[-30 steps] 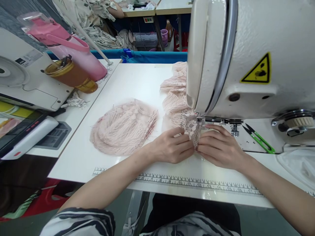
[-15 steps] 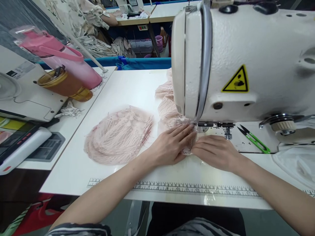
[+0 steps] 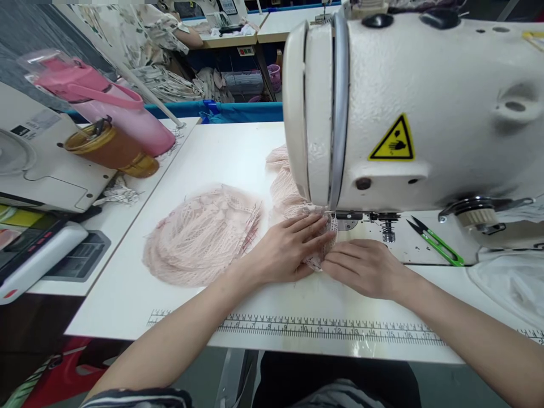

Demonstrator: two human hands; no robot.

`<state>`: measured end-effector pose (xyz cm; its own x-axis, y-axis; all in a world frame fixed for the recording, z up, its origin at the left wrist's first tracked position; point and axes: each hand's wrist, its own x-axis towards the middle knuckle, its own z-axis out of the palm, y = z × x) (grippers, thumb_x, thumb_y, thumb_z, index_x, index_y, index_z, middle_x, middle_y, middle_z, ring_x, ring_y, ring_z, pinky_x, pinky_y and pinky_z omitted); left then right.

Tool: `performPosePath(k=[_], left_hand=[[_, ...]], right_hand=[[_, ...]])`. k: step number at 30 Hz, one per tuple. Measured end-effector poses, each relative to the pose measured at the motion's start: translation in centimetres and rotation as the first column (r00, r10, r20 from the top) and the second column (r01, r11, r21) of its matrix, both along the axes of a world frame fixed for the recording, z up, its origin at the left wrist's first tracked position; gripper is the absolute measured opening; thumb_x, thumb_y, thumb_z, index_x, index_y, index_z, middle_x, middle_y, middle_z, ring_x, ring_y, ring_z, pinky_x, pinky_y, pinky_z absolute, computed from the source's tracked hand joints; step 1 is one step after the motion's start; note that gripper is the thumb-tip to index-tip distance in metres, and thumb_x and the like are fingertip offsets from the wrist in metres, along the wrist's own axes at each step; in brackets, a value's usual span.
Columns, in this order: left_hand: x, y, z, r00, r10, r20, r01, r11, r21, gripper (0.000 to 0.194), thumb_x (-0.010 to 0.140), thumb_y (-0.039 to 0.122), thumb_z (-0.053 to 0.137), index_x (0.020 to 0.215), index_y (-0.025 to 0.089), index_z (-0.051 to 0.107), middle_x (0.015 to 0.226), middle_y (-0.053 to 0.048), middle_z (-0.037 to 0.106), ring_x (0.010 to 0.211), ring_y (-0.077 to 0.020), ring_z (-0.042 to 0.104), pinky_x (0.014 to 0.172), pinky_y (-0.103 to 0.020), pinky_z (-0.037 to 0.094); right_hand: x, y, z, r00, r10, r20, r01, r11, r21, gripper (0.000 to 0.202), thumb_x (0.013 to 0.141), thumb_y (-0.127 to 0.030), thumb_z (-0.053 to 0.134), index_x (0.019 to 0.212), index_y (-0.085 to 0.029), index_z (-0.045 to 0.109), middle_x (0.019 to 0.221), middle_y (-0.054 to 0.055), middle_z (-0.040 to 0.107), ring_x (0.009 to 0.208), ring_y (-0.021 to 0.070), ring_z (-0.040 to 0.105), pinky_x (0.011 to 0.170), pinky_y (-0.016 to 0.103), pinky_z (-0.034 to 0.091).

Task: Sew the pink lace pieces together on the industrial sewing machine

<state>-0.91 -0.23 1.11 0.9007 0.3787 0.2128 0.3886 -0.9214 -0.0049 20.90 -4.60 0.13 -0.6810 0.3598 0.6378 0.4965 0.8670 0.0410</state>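
Pale pink lace fabric lies bunched beside and under the head of a white sewing machine. My left hand rests flat on the lace, its fingers stretched towards the needle area. Close by on the right, my right hand has its fingers pressed together at the near edge of the lace, with the thumb hidden. The needle and presser foot are mostly hidden by the machine head and my fingers. A flat pile of matching lace pieces sits left of my left hand.
Green-handled thread snips lie right of the needle area, near white fabric. A printed ruler runs along the table's front. At left stand a pink bottle and an amber cup. Another person's sleeve shows behind.
My right hand has shifted slightly left and nearer to me along the lace edge. The machine appears a little further left in view. My left hand stays on the lace.
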Motion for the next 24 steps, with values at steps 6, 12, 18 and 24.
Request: performPosePath(k=[6,12,18,24], left_hand=[[0.1,0.0,-0.1,1.0,0.021,-0.004,-0.021,1.0,-0.004,0.051,0.093,0.035,0.049,0.138,0.011,0.052,0.141,-0.015,0.053,0.133,-0.0294,0.048,0.112,-0.046,0.04],[0.5,-0.1,-0.1,0.999,0.047,0.012,-0.047,0.998,0.03,0.049,0.094,0.036,0.046,0.136,0.012,0.054,0.138,-0.014,0.057,0.131,-0.029,0.051,0.11,-0.045,0.042],[0.8,-0.3,-0.3,0.996,0.084,0.006,-0.085,0.996,0.034,0.05,0.093,0.039,0.047,0.136,0.013,0.055,0.136,-0.013,0.059,0.13,-0.0291,0.052,0.11,-0.046,0.042],[1.0,-0.3,-0.3,0.994,0.109,0.002,-0.109,0.994,0.032,0.052,0.092,0.04,0.047,0.136,0.013,0.054,0.136,-0.015,0.058,0.129,-0.0306,0.052,0.109,-0.047,0.042]], right_hand=[[0.2,0.1,-0.1,1.0,0.001,0.008,-0.001,1.0,-0.005,0.013,0.089,-0.007,0.058,0.085,-0.016,0.066,0.078,-0.004,0.072,0.071,0.0095,0.062,0.06,0.025,0.051],[0.8,-0.1,-0.5,0.995,-0.056,0.079,0.06,0.997,-0.044,0.019,0.091,-0.006,0.052,0.088,-0.019,0.066,0.077,-0.002,0.071,0.078,0.0109,0.062,0.066,0.024,0.05],[1.2,-0.5,-0.9,0.98,-0.136,0.142,0.154,0.981,-0.121,0.025,0.094,-0.012,0.047,0.094,-0.023,0.069,0.081,0.001,0.071,0.088,0.0146,0.063,0.068,0.023,0.053],[1.4,-0.3,-0.9,0.974,-0.169,0.15,0.185,0.977,-0.101,0.027,0.093,-0.009,0.046,0.093,-0.023,0.068,0.081,0.001,0.071,0.09,0.0138,0.063,0.069,0.022,0.051]])
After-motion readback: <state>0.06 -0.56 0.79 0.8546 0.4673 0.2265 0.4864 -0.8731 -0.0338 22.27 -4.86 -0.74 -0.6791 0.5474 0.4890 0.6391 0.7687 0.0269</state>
